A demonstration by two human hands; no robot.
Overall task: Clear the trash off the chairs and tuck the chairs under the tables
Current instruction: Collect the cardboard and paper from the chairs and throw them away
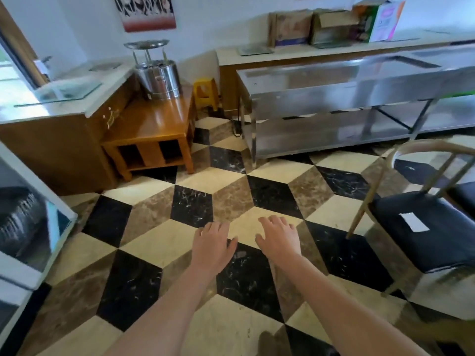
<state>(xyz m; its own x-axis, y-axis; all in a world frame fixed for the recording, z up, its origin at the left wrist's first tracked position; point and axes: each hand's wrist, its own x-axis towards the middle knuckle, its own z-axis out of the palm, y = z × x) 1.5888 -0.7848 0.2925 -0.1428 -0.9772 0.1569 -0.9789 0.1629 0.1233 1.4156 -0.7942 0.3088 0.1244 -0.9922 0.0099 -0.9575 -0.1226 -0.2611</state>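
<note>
A chair [401, 222] with a black padded seat and a curved pale wooden back stands at the right, out on the tiled floor. A white slip of paper [414, 222] lies flat on its seat. My left hand [212, 244] and my right hand [280, 236] are stretched out side by side over the floor in the middle of the view, palms down, fingers apart, holding nothing. Both hands are well to the left of the chair and touch nothing.
A long stainless steel table [359, 80] runs along the back right, with cardboard boxes [331, 28] on the counter behind it. A low wooden table [154, 124] carries a steel pot [158, 78]. A yellow stool [205, 92] stands behind. A white-framed cabinet [30, 227] is at left.
</note>
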